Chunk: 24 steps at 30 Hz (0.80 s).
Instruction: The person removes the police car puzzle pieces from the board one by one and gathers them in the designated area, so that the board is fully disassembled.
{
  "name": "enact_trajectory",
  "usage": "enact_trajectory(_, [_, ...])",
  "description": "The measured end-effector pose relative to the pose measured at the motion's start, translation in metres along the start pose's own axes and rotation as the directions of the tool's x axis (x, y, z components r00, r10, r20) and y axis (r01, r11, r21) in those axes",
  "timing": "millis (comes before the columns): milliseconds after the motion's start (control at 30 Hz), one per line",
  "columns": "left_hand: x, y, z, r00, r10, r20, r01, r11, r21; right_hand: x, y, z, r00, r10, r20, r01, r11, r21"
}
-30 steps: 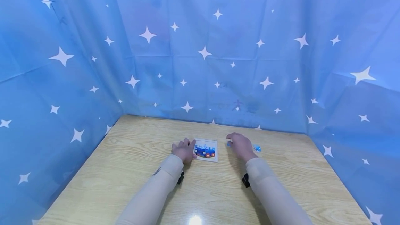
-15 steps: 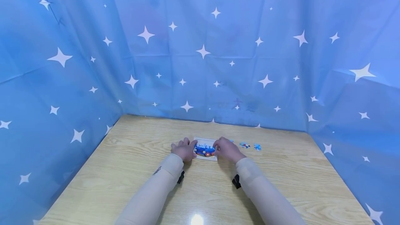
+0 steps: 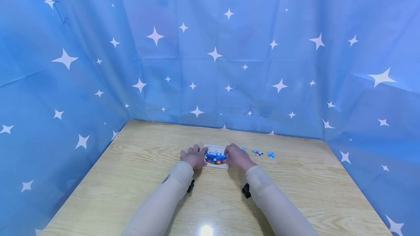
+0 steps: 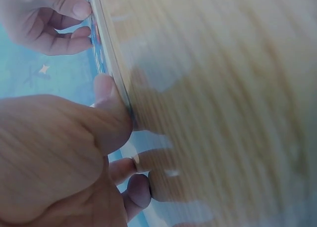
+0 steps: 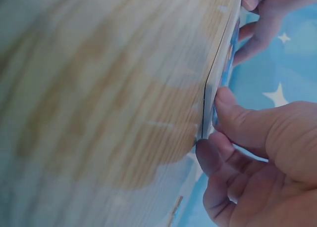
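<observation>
A small jigsaw puzzle in a pale frame [image 3: 214, 166] lies on the table, its picture a blue vehicle with orange wheels. My left hand [image 3: 194, 158] rests at the frame's left side, thumb on its edge and the other fingers spread on the wood. Over the right side of the puzzle, my right hand [image 3: 237, 156] pinches a blue puzzle piece [image 5: 214, 119] at the frame's edge, mostly hidden under the thumb. In the right wrist view that thumb lies on top, with the forefinger down beside the frame's corner.
Loose puzzle pieces [image 3: 257, 152] lie on the wooden table [image 3: 147, 143] just right of the right hand, partly behind it. A blue curtain with white stars [image 3: 210, 83] hangs along the table's back and sides.
My right hand has moved left from the loose pieces onto the puzzle's right side, uncovering some of those pieces. The left hand has stayed at the frame's left edge.
</observation>
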<state>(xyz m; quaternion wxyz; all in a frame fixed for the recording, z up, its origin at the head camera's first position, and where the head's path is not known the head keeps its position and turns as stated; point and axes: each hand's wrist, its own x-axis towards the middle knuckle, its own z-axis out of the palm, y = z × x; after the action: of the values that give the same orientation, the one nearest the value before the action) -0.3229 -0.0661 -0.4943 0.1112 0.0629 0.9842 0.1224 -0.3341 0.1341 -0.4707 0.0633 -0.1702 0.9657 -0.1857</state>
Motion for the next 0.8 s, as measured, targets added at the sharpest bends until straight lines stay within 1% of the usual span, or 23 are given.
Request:
enact_trajectory(200, [-0.015, 0.007, -0.013, 1.0, -0.013, 0.015, 0.013, 1.0, -0.004, 0.001, 0.003, 0.0, 1.0, -0.008, 0.005, 0.007, 0.998, 0.057])
enact_trajectory(367, [-0.027, 0.011, -0.02, 1.0, 0.014, -0.002, -0.014, 1.0, 0.006, 0.002, 0.004, 0.0, 1.0, -0.013, 0.002, 0.012, 0.996, 0.087])
enact_trajectory(467, [-0.026, 0.011, -0.02, 0.999, 0.044, 0.0, -0.044, 0.999, 0.026, 0.003, 0.005, 0.0, 1.0, -0.022, -0.001, 0.022, 0.997, 0.074])
enact_trajectory(567, [-0.023, 0.01, -0.019, 0.998, 0.063, 0.02, -0.064, 0.997, 0.047, 0.003, 0.005, 0.0, 1.0, -0.025, 0.004, 0.024, 0.997, 0.072])
enact_trajectory(667, [-0.02, 0.01, -0.017, 0.997, 0.07, 0.034, -0.072, 0.996, 0.059, 0.002, 0.005, 0.0, 1.0, -0.02, 0.015, 0.019, 0.997, 0.074])
enact_trajectory(800, [-0.018, 0.009, -0.015, 0.997, 0.07, 0.036, -0.073, 0.994, 0.084, 0.003, 0.005, -0.001, 0.999, -0.017, 0.029, 0.014, 0.996, 0.087])
